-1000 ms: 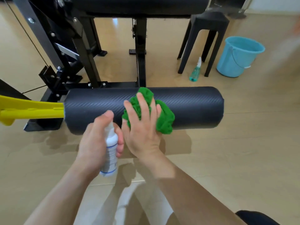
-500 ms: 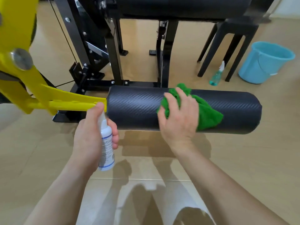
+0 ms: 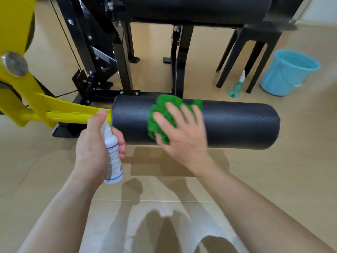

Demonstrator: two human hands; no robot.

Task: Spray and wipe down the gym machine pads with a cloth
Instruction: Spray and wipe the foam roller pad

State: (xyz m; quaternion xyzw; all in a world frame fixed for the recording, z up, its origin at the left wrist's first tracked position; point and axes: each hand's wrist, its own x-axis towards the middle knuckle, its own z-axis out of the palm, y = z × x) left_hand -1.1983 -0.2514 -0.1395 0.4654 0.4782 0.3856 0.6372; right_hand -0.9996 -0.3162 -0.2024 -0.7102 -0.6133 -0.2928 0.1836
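Forearms: two, bare, reaching in from the near edge, one on the left and one on the right.
Left hand (image 3: 93,143): one, clenched round the white spray bottle (image 3: 112,157), forefinger on top of the nozzle. The bottle is upright, just near of the roller pad's left end.
Right hand (image 3: 184,136): one, blurred, fingers spread and straight. It presses the green cloth flat against the near face of the roller pad.
Green cloth (image 3: 160,110): one, bunched, left of the pad's middle. It shows beyond and to the left of the fingers.
Roller pad (image 3: 237,125): one black textured cylinder, lying left to right above the floor (image 3: 273,179).
Yellow arm (image 3: 54,110): one, meeting the roller pad's left end and running off to the left. It carries one round metal cap near the left edge.
Black frame (image 3: 120,57): bolted uprights standing beyond the roller pad.
Upper pad (image 3: 197,8): a second black pad, across the far top edge.
Black stool (image 3: 255,48): one, far right.
Teal spray bottle (image 3: 237,86): one, standing on the floor between two of the stool's legs, which makes two spray bottles in all.
Blue bucket (image 3: 288,73): one, on the floor right of the stool.
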